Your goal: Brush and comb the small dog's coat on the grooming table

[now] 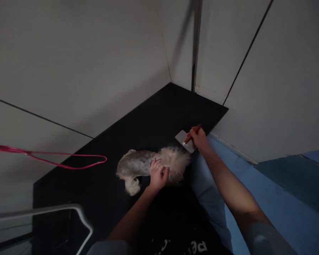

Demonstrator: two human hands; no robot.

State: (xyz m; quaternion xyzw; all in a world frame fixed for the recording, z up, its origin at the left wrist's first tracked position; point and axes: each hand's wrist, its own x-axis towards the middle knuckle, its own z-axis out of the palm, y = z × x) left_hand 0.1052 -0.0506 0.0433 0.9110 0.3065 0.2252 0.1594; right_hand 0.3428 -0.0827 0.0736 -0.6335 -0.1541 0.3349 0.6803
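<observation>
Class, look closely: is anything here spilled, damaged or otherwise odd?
Nothing looks spilled or damaged. Only the dog has mismatched fur: close-clipped along the body, long and fluffy at the end nearest the brush.

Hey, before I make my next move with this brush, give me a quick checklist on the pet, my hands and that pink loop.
1. Pet on the table: ok, it is over the black top, away from the far edge.
2. Left hand on the pet: ok, it rests where the short coat meets the long fluff; how firmly, cannot tell.
3. Right hand on the brush: ok, fingers around the brown handle.
4. Brush clear of the fluff: cannot tell, its pad is very close.
5. Pink loop around the pet: not ok, it hangs apart.
6. Pet's eyes: cannot tell, not visible.
</observation>
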